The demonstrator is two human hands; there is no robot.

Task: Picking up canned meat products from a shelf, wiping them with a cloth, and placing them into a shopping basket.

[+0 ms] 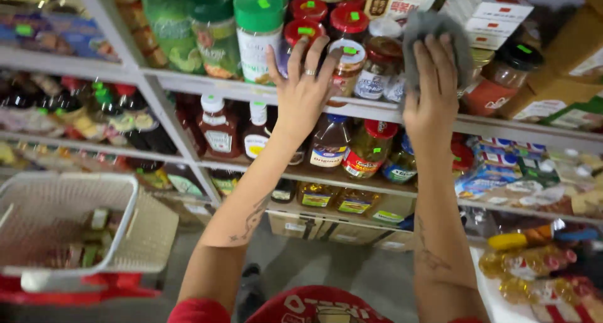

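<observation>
my left hand (301,87) is raised to the upper shelf (207,87), fingers (300,50) spread loose and resting against a red-lidded jar (300,37), gripping nothing. my right hand (433,87) presses a grey cloth (433,31) flat against the jars just beside it, fingers stretched over the cloth rather than curled shut, the cloth pinned under my palm. a green-lidded jar (259,34) stands left of my left hand. sauce bottles (220,128) line the shelf below, and a white basket (69,226) sits low to my left
</observation>
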